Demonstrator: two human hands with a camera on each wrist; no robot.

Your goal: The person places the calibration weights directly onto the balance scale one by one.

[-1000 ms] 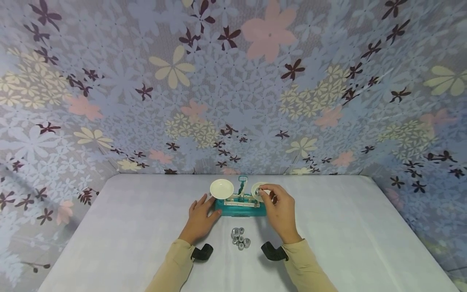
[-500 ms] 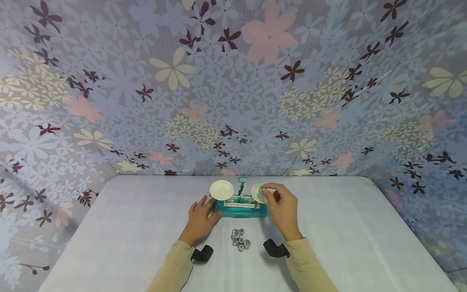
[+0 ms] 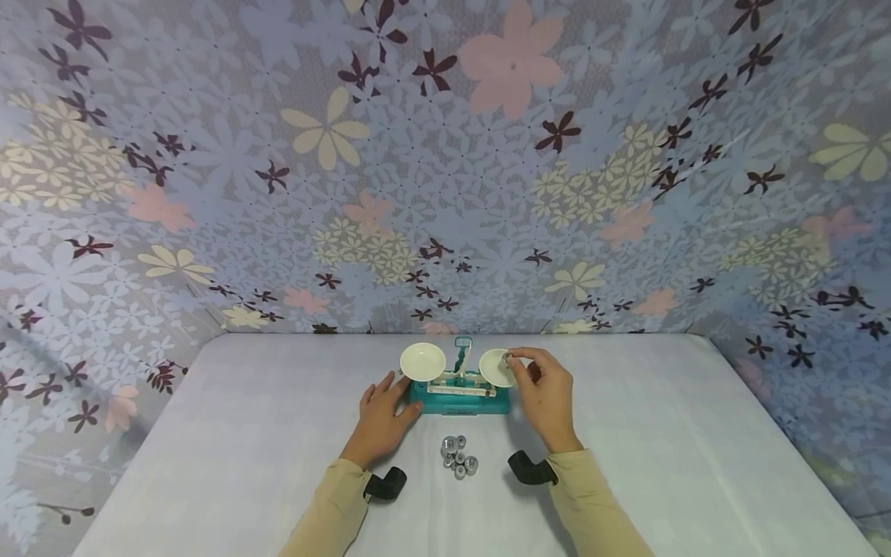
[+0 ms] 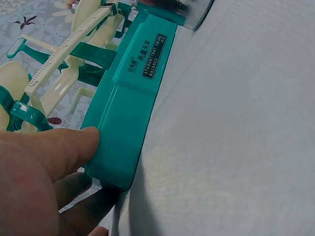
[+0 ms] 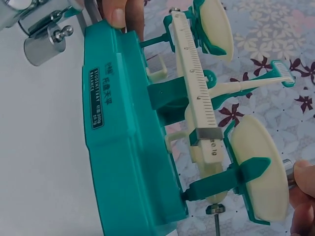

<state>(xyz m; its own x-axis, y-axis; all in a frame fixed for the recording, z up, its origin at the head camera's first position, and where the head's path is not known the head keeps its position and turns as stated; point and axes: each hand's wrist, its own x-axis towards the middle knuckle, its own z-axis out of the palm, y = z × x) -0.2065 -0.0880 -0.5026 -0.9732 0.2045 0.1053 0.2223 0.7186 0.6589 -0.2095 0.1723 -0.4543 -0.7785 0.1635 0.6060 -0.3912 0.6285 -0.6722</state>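
A teal tray balance (image 3: 459,404) with two cream pans stands on the table. My left hand (image 3: 379,418) holds its left end, thumb (image 4: 74,147) on the base and the other fingers around the end. My right hand (image 3: 546,396) pinches a small metal weight (image 5: 289,170) at the right side of the right pan (image 3: 494,368); whether the weight touches the pan I cannot tell. Nothing lies in the left pan (image 3: 423,362). Several silver weights (image 3: 450,446) are clustered in front of the balance, between my forearms.
A pale cloth covers the table (image 3: 278,433). Behind it rises a flower-patterned backdrop (image 3: 445,193). Black wrist mounts (image 3: 387,484) stick out from both of my sleeves, near the loose weights.
My right hand has shifted to the right with the weight, from the left part of the right pan to its right side. The left hand and the loose weights have stayed put.
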